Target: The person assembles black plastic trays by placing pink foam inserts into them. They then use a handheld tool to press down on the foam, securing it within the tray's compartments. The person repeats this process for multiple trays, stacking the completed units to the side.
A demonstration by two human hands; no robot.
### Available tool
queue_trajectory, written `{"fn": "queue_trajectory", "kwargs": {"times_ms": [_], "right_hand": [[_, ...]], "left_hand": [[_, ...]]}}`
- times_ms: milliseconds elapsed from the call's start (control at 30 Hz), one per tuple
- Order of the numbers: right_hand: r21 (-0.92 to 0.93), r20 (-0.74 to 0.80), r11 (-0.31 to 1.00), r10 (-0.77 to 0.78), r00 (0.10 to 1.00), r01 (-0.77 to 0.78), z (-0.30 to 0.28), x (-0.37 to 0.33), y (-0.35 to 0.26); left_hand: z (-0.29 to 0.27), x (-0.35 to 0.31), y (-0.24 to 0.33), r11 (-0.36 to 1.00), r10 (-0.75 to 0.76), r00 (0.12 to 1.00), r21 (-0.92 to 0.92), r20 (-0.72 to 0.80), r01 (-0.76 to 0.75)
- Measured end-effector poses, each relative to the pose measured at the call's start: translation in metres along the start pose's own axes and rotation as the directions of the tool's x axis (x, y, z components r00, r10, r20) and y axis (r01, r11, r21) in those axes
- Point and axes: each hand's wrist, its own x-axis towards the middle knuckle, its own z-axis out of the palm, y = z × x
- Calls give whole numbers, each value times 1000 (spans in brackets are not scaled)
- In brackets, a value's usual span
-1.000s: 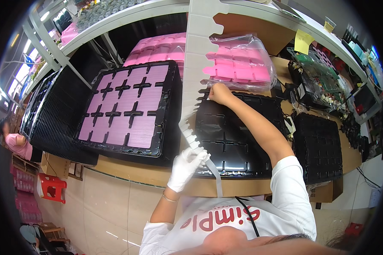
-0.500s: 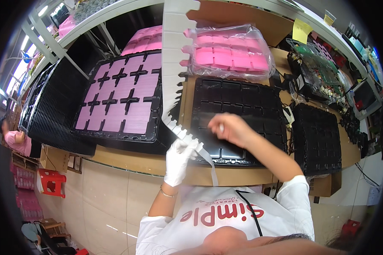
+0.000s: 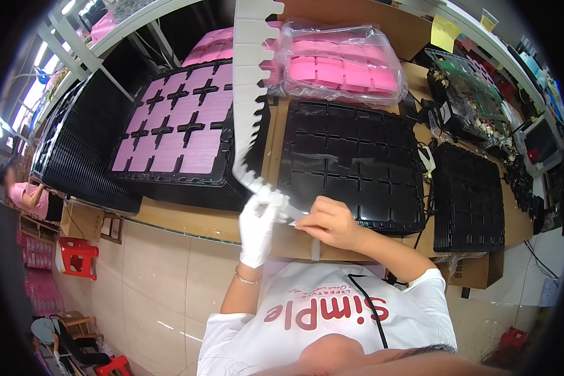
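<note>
A long white strip with a notched edge (image 3: 249,75) runs from the top of the view down toward me. My left hand (image 3: 257,232), in a white glove, is closed around its near end. From that end comes a thin translucent tape-like tail (image 3: 315,250), whose lower part hangs over the table edge. My bare right hand (image 3: 329,222) pinches this tail close to the left hand, fingertips together. Beneath and beyond the right hand lies a black compartment tray (image 3: 351,169). To the left, another black tray (image 3: 182,183) holds pink sheets (image 3: 200,163) between cross-shaped dividers.
Stacked black trays (image 3: 84,150) stand at far left, and more trays (image 3: 470,200) at right. A clear bag with pink pieces (image 3: 344,69) lies at the back. Circuit boards and cables (image 3: 473,94) crowd the back right. A red stool (image 3: 79,257) stands on the floor.
My right hand has come down from above the black tray and now pinches the tail beside my left hand. The notched strip has shifted slightly left.
</note>
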Motion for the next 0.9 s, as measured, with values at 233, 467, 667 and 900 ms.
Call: {"fn": "queue_trajectory", "kwargs": {"times_ms": [233, 467, 667, 900], "right_hand": [[-95, 463, 921, 376, 802, -377, -7, 45, 54], [-188, 580, 908, 410, 704, -374, -9, 63, 48], [-205, 580, 911, 408, 705, -359, -6, 61, 53], [-200, 570, 900, 428, 702, -386, -5, 62, 52]], "left_hand": [[-20, 0, -3, 977, -100, 995, 192, 28, 93], [-23, 6, -2, 968, -146, 986, 215, 77, 126], [-26, 10, -1, 964, -181, 977, 217, 110, 154], [-27, 10, 0, 962, -180, 977, 227, 112, 151]]}}
